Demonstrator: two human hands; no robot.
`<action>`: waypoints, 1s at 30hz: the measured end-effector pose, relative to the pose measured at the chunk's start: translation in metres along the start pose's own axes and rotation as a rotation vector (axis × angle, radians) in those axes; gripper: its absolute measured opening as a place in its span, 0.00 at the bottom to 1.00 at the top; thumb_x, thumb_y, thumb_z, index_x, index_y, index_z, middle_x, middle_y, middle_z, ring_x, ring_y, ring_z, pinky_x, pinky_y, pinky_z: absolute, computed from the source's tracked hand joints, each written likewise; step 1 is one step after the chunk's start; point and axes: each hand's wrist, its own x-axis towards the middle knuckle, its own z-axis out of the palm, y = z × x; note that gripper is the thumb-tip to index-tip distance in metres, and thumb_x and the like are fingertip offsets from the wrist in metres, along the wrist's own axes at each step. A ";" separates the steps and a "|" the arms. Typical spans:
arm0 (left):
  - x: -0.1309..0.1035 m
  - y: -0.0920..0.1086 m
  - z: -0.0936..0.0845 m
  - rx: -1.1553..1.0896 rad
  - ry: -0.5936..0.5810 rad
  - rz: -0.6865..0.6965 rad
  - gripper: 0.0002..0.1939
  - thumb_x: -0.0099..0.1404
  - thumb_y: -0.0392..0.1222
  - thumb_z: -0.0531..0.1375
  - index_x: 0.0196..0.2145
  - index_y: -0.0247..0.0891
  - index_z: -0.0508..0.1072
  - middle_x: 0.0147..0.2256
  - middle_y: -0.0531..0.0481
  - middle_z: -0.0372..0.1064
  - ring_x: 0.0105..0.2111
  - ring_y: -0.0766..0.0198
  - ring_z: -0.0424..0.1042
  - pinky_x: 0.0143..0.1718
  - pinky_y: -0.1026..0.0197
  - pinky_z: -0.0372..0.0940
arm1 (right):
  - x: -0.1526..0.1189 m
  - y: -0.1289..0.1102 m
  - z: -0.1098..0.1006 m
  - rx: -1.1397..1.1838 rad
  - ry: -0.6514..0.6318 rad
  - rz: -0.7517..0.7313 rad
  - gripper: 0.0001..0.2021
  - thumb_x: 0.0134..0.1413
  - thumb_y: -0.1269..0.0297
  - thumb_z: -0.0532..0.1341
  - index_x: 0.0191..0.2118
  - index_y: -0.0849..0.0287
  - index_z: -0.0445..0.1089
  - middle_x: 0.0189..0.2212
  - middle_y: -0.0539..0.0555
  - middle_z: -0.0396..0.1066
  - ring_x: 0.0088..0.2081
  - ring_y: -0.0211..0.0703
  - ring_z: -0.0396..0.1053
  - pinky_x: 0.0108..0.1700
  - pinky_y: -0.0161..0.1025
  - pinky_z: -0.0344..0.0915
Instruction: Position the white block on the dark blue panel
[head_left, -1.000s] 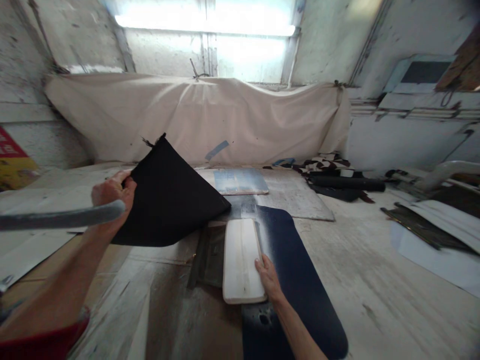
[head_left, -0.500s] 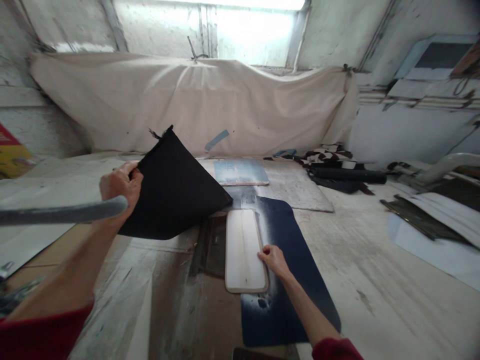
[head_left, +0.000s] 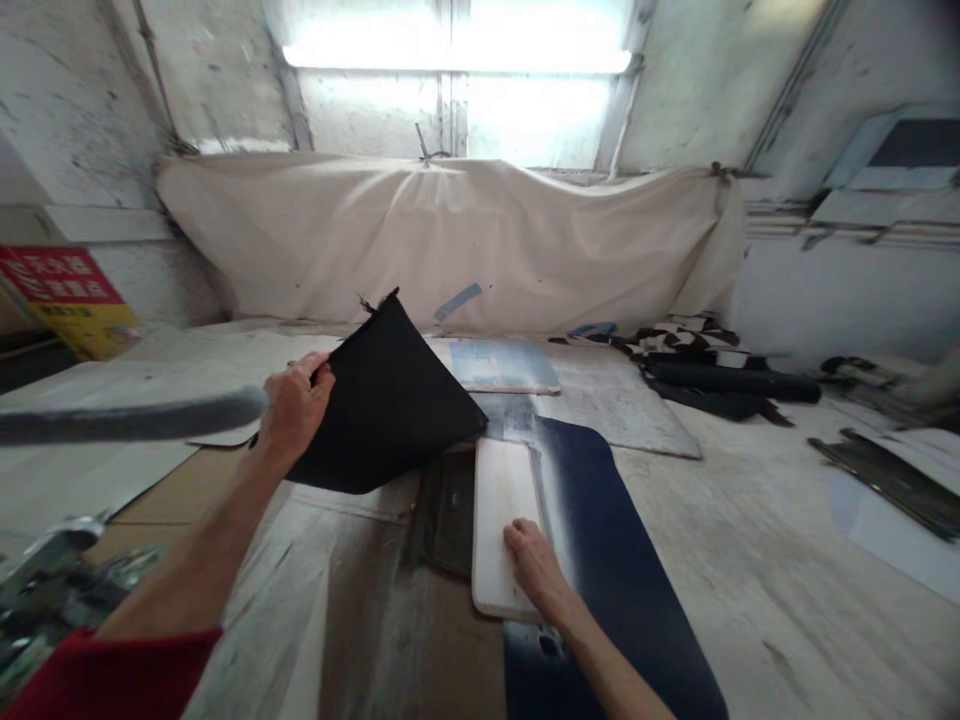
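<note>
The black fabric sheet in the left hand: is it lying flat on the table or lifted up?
Lifted. The left hand grips one edge of the black fabric sheet, holding it raised and curved, while its far corner touches the table.

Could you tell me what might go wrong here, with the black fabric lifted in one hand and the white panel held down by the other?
The left hand pinches the black fabric only at one edge, so it may slip or sag onto the dusty table. The right hand rests on just the near end of the white panel, which could shift off the dark blue sheet. The frayed fabric corner might snag.
</note>
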 end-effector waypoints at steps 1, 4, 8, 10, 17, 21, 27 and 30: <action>-0.004 -0.003 -0.003 -0.009 0.004 0.009 0.20 0.61 0.43 0.47 0.47 0.35 0.69 0.44 0.43 0.72 0.45 0.59 0.70 0.48 0.61 0.60 | 0.000 -0.003 0.002 -0.006 -0.012 -0.019 0.17 0.47 0.83 0.48 0.33 0.60 0.70 0.35 0.57 0.69 0.41 0.43 0.64 0.42 0.35 0.59; -0.015 -0.013 -0.007 -0.038 0.015 -0.002 0.19 0.62 0.45 0.47 0.47 0.41 0.69 0.43 0.47 0.72 0.43 0.60 0.71 0.46 0.62 0.62 | 0.003 -0.008 0.004 -0.020 -0.010 -0.033 0.19 0.49 0.82 0.48 0.42 0.63 0.69 0.37 0.59 0.69 0.43 0.45 0.64 0.44 0.36 0.59; -0.027 -0.025 -0.001 -0.098 -0.001 -0.061 0.19 0.60 0.45 0.47 0.45 0.41 0.70 0.43 0.48 0.73 0.44 0.59 0.70 0.47 0.61 0.62 | 0.019 -0.030 0.006 -0.043 0.048 -0.004 0.18 0.54 0.76 0.48 0.48 0.63 0.66 0.46 0.61 0.67 0.48 0.48 0.62 0.48 0.39 0.59; -0.030 -0.029 0.004 -0.133 -0.013 -0.096 0.19 0.60 0.44 0.47 0.44 0.41 0.70 0.44 0.48 0.72 0.44 0.58 0.70 0.47 0.60 0.62 | 0.028 -0.046 0.012 -0.073 0.082 0.048 0.20 0.54 0.69 0.52 0.53 0.66 0.61 0.52 0.66 0.62 0.52 0.55 0.58 0.48 0.47 0.59; -0.026 -0.043 0.005 -0.174 0.014 -0.186 0.19 0.60 0.44 0.47 0.45 0.37 0.70 0.43 0.43 0.72 0.43 0.56 0.70 0.47 0.58 0.62 | 0.050 -0.077 0.027 -0.108 0.040 0.116 0.29 0.38 0.79 0.58 0.52 0.72 0.59 0.48 0.69 0.63 0.49 0.59 0.61 0.45 0.47 0.61; -0.033 -0.046 0.003 -0.199 0.022 -0.174 0.19 0.60 0.44 0.47 0.45 0.39 0.70 0.43 0.45 0.73 0.43 0.58 0.70 0.47 0.60 0.62 | 0.055 -0.073 0.011 -0.064 0.050 0.101 0.23 0.39 0.82 0.53 0.47 0.75 0.64 0.43 0.70 0.67 0.44 0.55 0.65 0.46 0.44 0.60; -0.093 -0.037 0.000 -0.352 -0.029 0.058 0.16 0.62 0.45 0.48 0.45 0.44 0.69 0.38 0.50 0.74 0.38 0.62 0.72 0.40 0.63 0.66 | 0.048 -0.008 -0.022 0.157 0.014 0.166 0.12 0.47 0.71 0.49 0.32 0.66 0.70 0.26 0.58 0.72 0.30 0.46 0.71 0.32 0.35 0.64; -0.145 -0.029 0.002 -0.438 -0.132 0.322 0.15 0.63 0.40 0.48 0.45 0.43 0.69 0.35 0.51 0.74 0.35 0.66 0.72 0.37 0.67 0.66 | 0.043 0.021 -0.027 0.294 -0.036 0.185 0.15 0.49 0.67 0.46 0.28 0.62 0.69 0.19 0.51 0.71 0.22 0.40 0.70 0.24 0.31 0.62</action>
